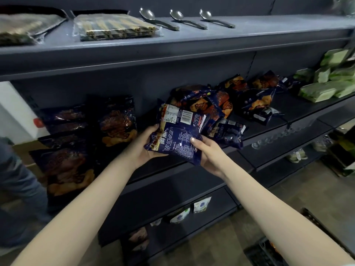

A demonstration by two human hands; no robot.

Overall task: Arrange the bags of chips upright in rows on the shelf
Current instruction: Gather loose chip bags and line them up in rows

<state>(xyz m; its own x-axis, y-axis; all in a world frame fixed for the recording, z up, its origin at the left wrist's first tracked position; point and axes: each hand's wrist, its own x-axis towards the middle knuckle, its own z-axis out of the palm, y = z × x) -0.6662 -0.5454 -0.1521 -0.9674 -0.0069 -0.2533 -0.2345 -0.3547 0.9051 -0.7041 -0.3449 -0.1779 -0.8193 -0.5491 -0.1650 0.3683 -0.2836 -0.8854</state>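
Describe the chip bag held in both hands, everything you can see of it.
The chip bag is dark blue glossy film, puffed, with its back to the camera: fine white print, QR codes, a white barcode label near the top, a crease across the middle. It is tilted, in front of the middle shelf. The left hand grips its left edge, the right hand its lower right corner, thumb on the face. It overlaps the heap of bags behind; contact unclear.

Shelf (299, 110): upright chip bags (117, 121) left, heaped bags (255, 98) middle, green packs (322, 89) right.
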